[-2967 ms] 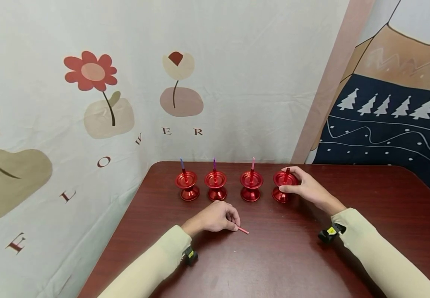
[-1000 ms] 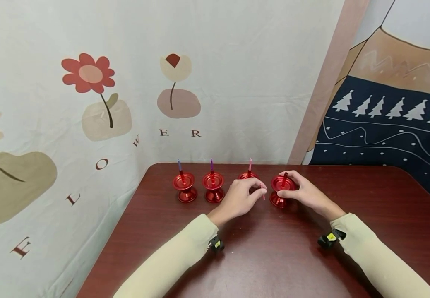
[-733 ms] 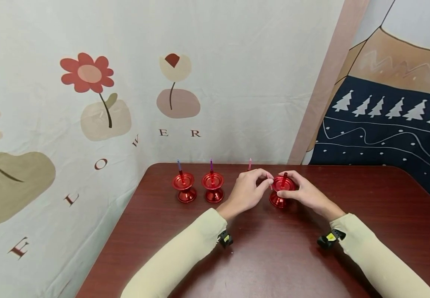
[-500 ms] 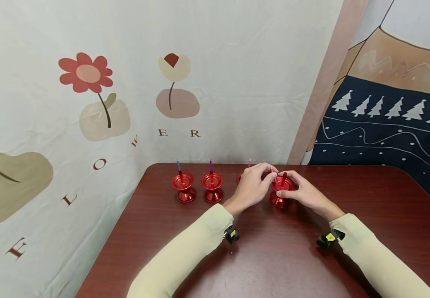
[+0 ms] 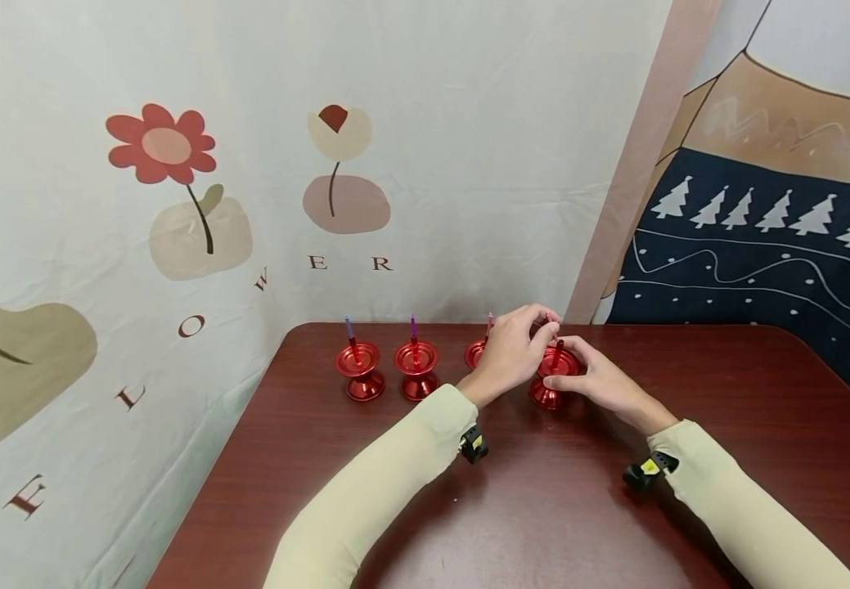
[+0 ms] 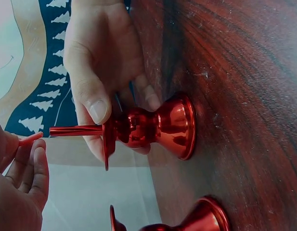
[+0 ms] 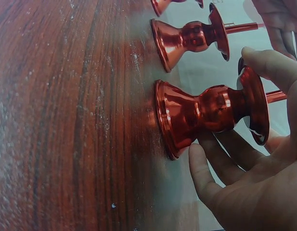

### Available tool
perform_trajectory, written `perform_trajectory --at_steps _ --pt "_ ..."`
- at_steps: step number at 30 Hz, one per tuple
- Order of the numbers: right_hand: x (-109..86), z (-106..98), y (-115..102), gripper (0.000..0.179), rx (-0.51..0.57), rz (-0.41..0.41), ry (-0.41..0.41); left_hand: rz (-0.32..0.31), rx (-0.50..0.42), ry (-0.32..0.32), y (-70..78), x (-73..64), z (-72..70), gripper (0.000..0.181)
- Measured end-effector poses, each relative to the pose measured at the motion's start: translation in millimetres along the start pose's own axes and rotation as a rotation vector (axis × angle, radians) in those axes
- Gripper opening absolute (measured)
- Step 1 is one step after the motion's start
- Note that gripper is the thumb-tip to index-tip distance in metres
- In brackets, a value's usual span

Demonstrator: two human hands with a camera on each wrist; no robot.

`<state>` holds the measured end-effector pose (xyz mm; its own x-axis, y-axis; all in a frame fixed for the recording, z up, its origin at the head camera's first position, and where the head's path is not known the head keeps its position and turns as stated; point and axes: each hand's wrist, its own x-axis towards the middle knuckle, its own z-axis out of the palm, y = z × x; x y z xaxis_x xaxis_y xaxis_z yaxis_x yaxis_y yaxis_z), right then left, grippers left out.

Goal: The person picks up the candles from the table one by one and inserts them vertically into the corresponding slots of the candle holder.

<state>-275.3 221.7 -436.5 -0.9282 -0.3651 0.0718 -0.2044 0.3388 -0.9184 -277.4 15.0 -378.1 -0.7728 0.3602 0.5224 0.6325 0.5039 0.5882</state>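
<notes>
In the head view, my left hand (image 5: 509, 348) pinches a thin pink candle (image 6: 30, 139) between thumb and fingers. The left wrist view shows its lower end just off the top of a narrow tube (image 6: 76, 131), apart by a small gap. That tube rises from the dish of the rightmost shiny red candle holder (image 5: 546, 394), which stands upright on the table. My right hand (image 5: 601, 380) grips this holder, thumb on the dish rim at the front and fingers around its far side. Most of the candle is hidden by my left fingers.
Left of it stand more red holders in a row: one with a blue candle (image 5: 349, 327), one with a purple candle (image 5: 413, 327), and a third holder (image 5: 474, 353) with a pink candle, partly behind my left hand. All share the dark wooden table (image 5: 542, 523), backed by a printed cloth (image 5: 469, 204).
My left hand has carried the pink candle from low over the table, up and to the right, to above the rightmost holder's tube. My right hand has kept its grip there.
</notes>
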Motion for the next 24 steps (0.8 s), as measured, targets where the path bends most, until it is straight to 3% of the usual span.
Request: perform_trajectory --at_steps 10,24 --pt "0.1 0 0 0.068 -0.004 -0.015 -0.004 0.001 0.012 -0.006 -2.3 6.9 7.6 0.016" --pt "-0.8 1 0 0.068 0.022 -0.045 -0.008 0.005 0.069 -0.079 -3.0 5.3 11.0 0.018"
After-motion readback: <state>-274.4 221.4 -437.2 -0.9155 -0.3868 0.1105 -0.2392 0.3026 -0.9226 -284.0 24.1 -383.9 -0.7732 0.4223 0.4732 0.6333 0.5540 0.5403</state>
